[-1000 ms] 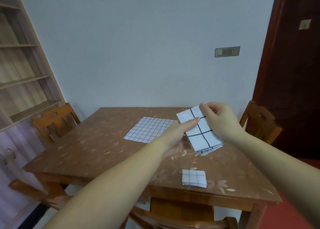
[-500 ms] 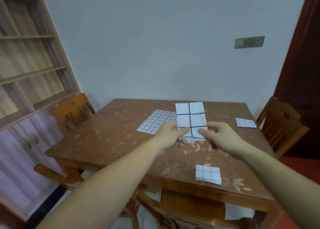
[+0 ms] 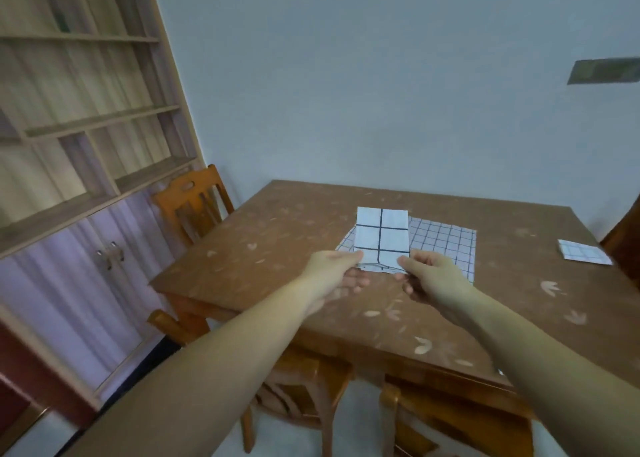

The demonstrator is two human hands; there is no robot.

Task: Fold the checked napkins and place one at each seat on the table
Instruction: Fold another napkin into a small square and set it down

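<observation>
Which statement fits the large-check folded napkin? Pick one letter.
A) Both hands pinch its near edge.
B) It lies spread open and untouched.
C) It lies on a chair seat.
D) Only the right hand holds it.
A: the left hand and the right hand each pinch the near edge of the large-check folded napkin.

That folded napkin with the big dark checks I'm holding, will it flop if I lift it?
Probably only a little: pinched at its near edge by the left hand and right hand, the folded napkin stretches out flat, not drooping. It looks thin and light, so a push would likely slide it.
</observation>
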